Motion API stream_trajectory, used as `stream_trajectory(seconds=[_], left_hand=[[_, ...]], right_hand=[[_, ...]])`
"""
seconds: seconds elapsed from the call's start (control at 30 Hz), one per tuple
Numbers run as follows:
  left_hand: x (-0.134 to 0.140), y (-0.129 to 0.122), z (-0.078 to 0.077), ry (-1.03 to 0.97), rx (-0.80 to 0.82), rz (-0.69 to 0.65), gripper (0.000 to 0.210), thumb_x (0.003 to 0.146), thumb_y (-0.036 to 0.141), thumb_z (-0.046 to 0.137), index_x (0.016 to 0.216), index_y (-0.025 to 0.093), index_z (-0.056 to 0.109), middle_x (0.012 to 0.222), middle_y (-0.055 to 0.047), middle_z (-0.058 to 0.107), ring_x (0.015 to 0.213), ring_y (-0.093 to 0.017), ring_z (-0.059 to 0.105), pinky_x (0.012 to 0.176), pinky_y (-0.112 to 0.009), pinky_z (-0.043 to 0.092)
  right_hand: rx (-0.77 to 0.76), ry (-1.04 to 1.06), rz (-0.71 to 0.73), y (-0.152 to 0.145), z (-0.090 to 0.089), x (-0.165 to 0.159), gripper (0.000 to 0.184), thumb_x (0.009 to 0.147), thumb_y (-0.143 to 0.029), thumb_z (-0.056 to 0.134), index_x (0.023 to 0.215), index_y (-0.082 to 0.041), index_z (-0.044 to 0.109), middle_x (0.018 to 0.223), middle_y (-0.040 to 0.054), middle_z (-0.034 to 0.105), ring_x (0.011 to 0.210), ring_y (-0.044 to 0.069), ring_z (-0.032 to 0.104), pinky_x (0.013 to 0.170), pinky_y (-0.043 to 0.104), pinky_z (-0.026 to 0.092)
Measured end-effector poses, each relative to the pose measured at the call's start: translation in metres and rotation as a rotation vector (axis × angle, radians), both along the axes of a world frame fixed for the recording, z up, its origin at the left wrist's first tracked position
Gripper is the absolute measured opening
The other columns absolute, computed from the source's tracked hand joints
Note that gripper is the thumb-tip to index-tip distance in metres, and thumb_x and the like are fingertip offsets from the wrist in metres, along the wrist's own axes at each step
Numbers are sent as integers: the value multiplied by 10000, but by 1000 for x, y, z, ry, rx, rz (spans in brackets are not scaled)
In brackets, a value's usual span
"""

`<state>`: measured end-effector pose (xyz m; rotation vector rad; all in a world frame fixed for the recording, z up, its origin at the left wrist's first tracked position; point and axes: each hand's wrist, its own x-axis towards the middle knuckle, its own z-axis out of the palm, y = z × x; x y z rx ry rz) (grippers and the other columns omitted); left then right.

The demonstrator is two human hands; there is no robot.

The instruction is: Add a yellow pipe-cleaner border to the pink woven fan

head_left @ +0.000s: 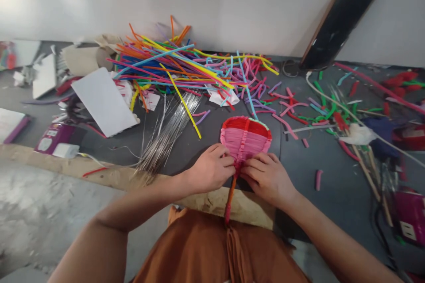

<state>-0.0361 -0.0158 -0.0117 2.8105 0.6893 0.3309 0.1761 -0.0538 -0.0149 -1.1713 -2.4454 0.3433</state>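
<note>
Head-worn view — forward and down, hands (211, 169) close

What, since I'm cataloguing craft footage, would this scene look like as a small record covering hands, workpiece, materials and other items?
Workpiece: fan-shaped pink-and-red piece, with an orange-and-red stem towards the person
Left hand: fingers on the piece's lower left edge
Right hand: fingers on its lower right side
Materials: heap of multicoloured pipe cleaners; bundle of thin metal wires, left of the piece
Other items: dark phone, tilted by the wall; white card
Surface: dark tabletop
</note>
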Motion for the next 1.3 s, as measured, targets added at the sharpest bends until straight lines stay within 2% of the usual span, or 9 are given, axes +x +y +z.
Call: stream_trajectory(seconds=[0.23,0.4,0.53,0.67,0.93,1.1,1.2,1.3], left_hand=[[0,0,-2,-9,7,15,133,865,192,534,755,197,609,744,4,610,914,-187,490,911,-393,385],[-15,3,-2,-102,-6,56,156,892,191,510,970,218,642,922,-10,667,1001,-173,503,1002,-388,371],[-30,8,-2,-110,-21,117,205,884,140,486,998,204,643,978,-38,667,1008,-180,520,952,-363,421],[-31,16,3,-87,36,19,199,910,151,469,1005,202,635,956,-23,674,1008,-179,523,907,-333,448],[-25,32,2,30,125,-164,235,959,208,413,872,226,630,931,0,637,1033,-123,530,971,-294,442],[-23,34,1,50,145,-146,200,949,203,443,879,227,629,909,11,651,1074,-143,526,1028,-327,396],[-27,33,1,-37,144,-109,147,926,207,489,909,232,634,888,16,665,1076,-168,527,1029,-374,382],[-35,29,-2,-117,86,-55,157,913,181,494,953,224,639,900,15,686,1046,-177,540,1007,-373,397]], right_hand=[[-32,5,-66,-3,-2,-3,86,852,-188,604,822,-215,680,815,2,716,839,178,520,764,348,324],[-65,43,-63,-7,-2,4,93,869,-241,602,897,-236,691,901,10,717,888,188,533,799,355,369],[-58,132,-113,-11,1,3,130,866,-234,599,957,-220,691,912,48,700,903,198,541,812,360,421],[-56,100,-94,-12,5,-14,144,870,-220,590,963,-205,699,907,58,695,866,198,538,788,357,443],[-75,110,-63,-2,2,-33,158,892,-187,551,856,-175,704,820,55,692,768,167,556,724,326,457],[-111,126,-90,0,-4,-34,137,856,-139,572,815,-189,693,798,40,691,761,164,557,714,325,456],[-111,134,-118,-2,-6,-35,121,839,-136,589,800,-188,690,799,37,693,762,168,548,714,328,452],[-125,140,-127,-2,-5,-36,133,857,-156,580,813,-200,697,798,38,686,776,167,551,720,324,453]])
